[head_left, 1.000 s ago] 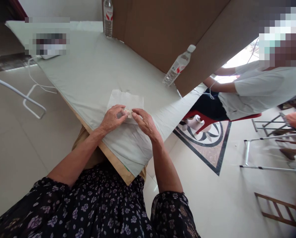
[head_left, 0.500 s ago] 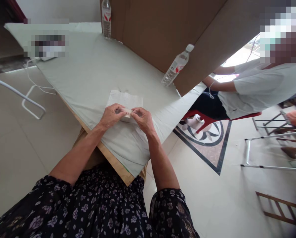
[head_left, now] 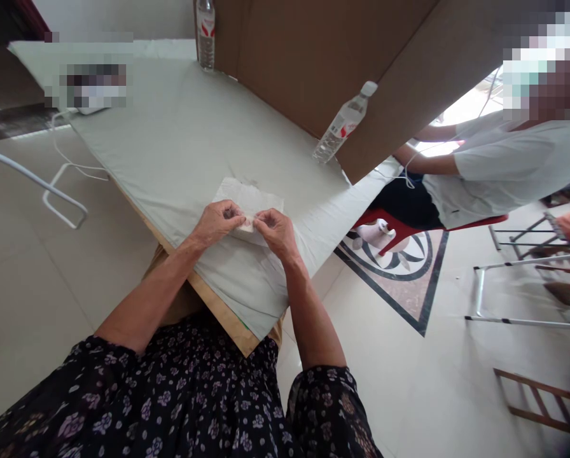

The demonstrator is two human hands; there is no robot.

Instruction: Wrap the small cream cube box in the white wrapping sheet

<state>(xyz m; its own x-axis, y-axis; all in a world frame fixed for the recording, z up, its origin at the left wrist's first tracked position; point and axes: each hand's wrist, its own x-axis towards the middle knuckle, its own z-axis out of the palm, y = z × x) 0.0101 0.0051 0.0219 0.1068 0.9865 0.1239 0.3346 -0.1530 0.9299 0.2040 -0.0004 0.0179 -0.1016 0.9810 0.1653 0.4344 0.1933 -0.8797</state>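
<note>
Sheet (head_left: 250,194), thin, whitish, faintly creased.

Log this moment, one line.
left hand: pinches white piece | right hand: pinches same piece | sheet: on table, by hands | near bottle: by cardboard

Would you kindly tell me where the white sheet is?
Near the head view's centre, the white sheet is pinched by the left hand and right hand, over the table.

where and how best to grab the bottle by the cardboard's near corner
Probably around the straight-sided middle of the bottle, below its tapering neck, coming from the camera wearer's side: it seems to stand upright, and the cardboard rises behind it.
</note>
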